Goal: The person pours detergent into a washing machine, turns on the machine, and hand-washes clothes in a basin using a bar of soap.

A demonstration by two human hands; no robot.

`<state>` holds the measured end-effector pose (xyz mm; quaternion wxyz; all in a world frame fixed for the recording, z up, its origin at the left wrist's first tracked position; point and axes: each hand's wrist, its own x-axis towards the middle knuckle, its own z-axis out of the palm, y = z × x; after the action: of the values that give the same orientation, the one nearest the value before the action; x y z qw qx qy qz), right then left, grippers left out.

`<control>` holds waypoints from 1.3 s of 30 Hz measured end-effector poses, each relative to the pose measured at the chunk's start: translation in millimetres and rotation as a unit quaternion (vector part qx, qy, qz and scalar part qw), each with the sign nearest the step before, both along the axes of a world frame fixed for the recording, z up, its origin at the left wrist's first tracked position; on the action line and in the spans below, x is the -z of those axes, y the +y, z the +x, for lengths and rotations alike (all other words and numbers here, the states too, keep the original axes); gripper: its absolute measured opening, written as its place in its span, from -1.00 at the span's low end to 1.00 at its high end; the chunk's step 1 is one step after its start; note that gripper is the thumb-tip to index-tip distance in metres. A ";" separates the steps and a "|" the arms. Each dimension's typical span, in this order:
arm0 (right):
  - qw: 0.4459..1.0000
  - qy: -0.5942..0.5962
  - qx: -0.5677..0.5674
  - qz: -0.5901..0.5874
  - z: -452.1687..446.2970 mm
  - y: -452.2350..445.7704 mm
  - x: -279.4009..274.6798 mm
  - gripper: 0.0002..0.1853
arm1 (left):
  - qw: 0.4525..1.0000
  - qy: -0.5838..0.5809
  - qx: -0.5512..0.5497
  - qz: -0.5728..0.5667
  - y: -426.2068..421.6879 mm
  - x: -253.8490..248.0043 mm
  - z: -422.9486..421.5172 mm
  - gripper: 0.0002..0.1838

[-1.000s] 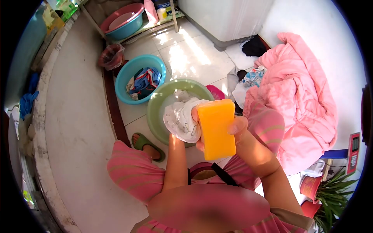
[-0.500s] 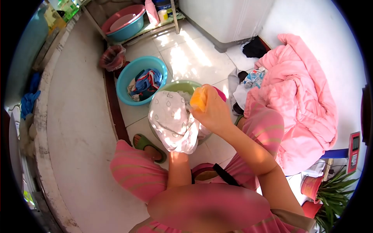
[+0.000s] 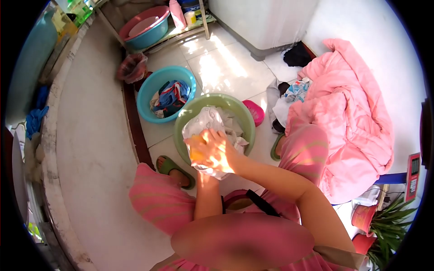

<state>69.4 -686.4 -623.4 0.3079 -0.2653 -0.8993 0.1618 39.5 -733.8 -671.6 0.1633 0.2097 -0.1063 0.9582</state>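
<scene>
My right hand [image 3: 216, 149] is closed around a yellow-orange bar of soap [image 3: 197, 149] and presses it onto a white patterned cloth [image 3: 205, 118]. My left hand is hidden beneath this cloth, which drapes over it; only the left forearm [image 3: 208, 196] shows, so its fingers cannot be made out. Both hands are over the near side of a green basin [image 3: 249, 122], where more pale cloth [image 3: 234, 135] lies. A pink dish [image 3: 254, 113] sits on the floor just right of that basin.
A blue basin [image 3: 143, 101] with dark and blue clothes stands behind to the left. On the right lie a pink quilt [image 3: 355, 122] and some clothes [image 3: 296, 92]. Stacked basins [image 3: 151, 34] rest on a shelf at the back. A potted plant [image 3: 389, 226] stands lower right.
My right hand has moved down and left with the soap, from above the basin's right side onto the cloth. The cloth has shifted, showing more of the green basin and the pink dish.
</scene>
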 end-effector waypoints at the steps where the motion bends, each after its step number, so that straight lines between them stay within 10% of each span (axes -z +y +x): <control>1: 0.999 -0.009 -0.042 0.007 -1.8 -7.2 2.2 -0.31 | 0.953 0.189 -0.130 -0.199 -13.3 -18.2 -8.9 -0.33; 2: 0.999 -0.009 -0.040 0.006 -1.1 6.4 8.8 -0.31 | 0.819 0.360 -0.245 -0.374 -21.7 -38.5 -15.2 -0.36; 5: 0.979 -0.008 0.200 -0.026 1.4 39.5 12.7 -0.33 | 0.648 0.451 -0.234 -0.568 -23.0 -30.1 -18.6 -0.32; 7: 0.998 0.012 0.061 0.026 2.0 -19.4 13.5 -0.34 | 0.902 0.299 -0.052 -0.308 -15.4 -17.1 -13.9 -0.23; 10: 0.994 0.017 -0.078 0.074 1.1 -25.9 14.1 -0.35 | 0.988 0.114 0.103 -0.018 -13.8 51.2 -25.7 -0.11; 12: 0.998 -0.056 0.006 -0.028 0.5 -6.7 4.6 -0.27 | 0.834 0.109 0.224 -0.492 -31.9 -7.4 -24.8 -0.23; 15: 0.978 -0.044 0.202 -0.037 -3.1 31.8 22.1 -0.24 | 0.613 0.510 -0.282 -0.534 -24.0 -41.8 -15.6 -0.33; 17: 0.984 -0.025 0.169 -0.058 2.3 9.7 10.8 -0.28 | 0.776 0.338 0.019 -0.532 -20.9 -22.8 -22.0 -0.20; 19: 0.997 -0.001 0.062 -0.056 4.4 -24.6 8.2 -0.28 | 0.933 0.118 0.267 -0.210 -6.7 3.4 -15.8 -0.12; 20: 0.999 0.029 0.006 -0.036 5.4 -30.5 7.4 -0.24 | 0.969 0.149 0.195 0.023 -0.4 18.9 -14.2 -0.08; 22: 0.989 0.053 0.004 -0.135 0.5 -20.4 27.0 -0.23 | 0.839 -0.006 0.309 -0.447 -26.7 38.8 -38.5 -0.21; 23: 0.980 0.029 0.059 -0.190 0.2 -0.9 48.0 -0.28 | 0.706 0.363 0.120 -0.597 -26.5 -4.0 -46.4 -0.29; 24: 0.963 0.007 0.114 -0.243 0.9 16.2 59.2 -0.33 | 0.461 0.588 -0.178 -0.640 -26.0 -47.6 -54.2 -0.38; 25: 0.963 0.010 0.115 -0.242 2.5 31.4 55.4 -0.33 | 0.470 0.606 -0.197 -0.610 -24.0 -63.5 -56.7 -0.43; 28: 0.815 0.025 0.067 -0.575 24.2 36.7 30.8 -0.23 | 0.822 0.084 0.220 -0.518 -20.4 92.2 -121.2 -0.44; 30: 0.721 0.019 -0.148 -0.677 37.4 12.6 -1.6 -0.08 | 0.838 0.052 0.134 -0.527 -18.4 43.4 -136.7 -0.44; 32: 0.761 -0.086 -0.236 -0.598 39.4 -10.0 0.9 -0.09 | 0.829 0.055 0.095 -0.549 -16.7 39.2 -137.5 -0.45; 35: 0.647 -0.009 -0.286 -0.707 34.0 -35.6 42.2 -0.15 | 0.806 0.069 0.079 -0.583 -13.9 48.0 -125.0 -0.45; 39: 0.639 -0.091 -0.230 -0.728 41.0 -5.4 3.5 -0.28 | 0.813 0.074 0.112 -0.566 -22.2 40.5 -137.3 -0.46</control>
<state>110.3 -691.8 -626.9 -0.1153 -0.2014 -0.5458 0.8051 -97.8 -756.0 -712.1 0.3665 0.1369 0.4444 0.8059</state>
